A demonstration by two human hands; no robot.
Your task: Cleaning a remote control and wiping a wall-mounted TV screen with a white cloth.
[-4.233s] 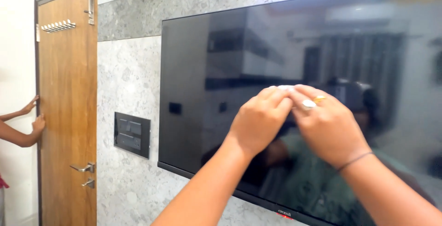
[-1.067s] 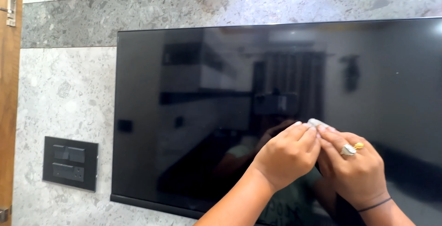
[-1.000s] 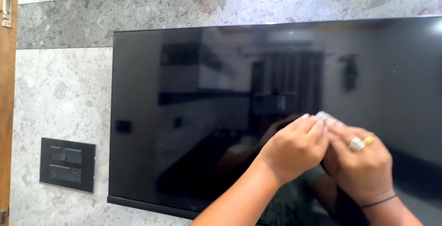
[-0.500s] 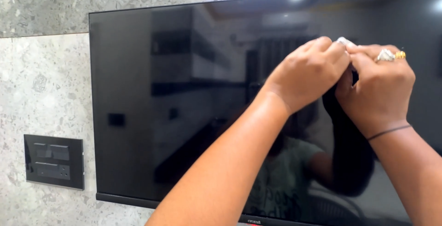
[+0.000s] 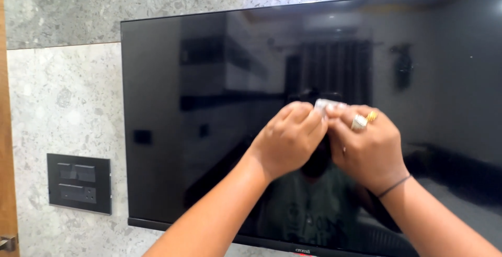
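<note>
Head view — left hand (image 5: 290,139) and right hand (image 5: 366,147) meet in front of one black wall television (image 5: 209,105), fingers curled shut, pinching one small white piece (image 5: 327,103) between fingertips. One dark switch panel (image 5: 79,183) sits left — two rings (image 5: 363,121) on the right hand.

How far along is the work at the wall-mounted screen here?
Done: nothing that shows. The dark screen hangs on the stone wall, switched off. In hand: left hand and right hand together pinch a small pale piece at the glass. Left: I cannot tell.
</note>
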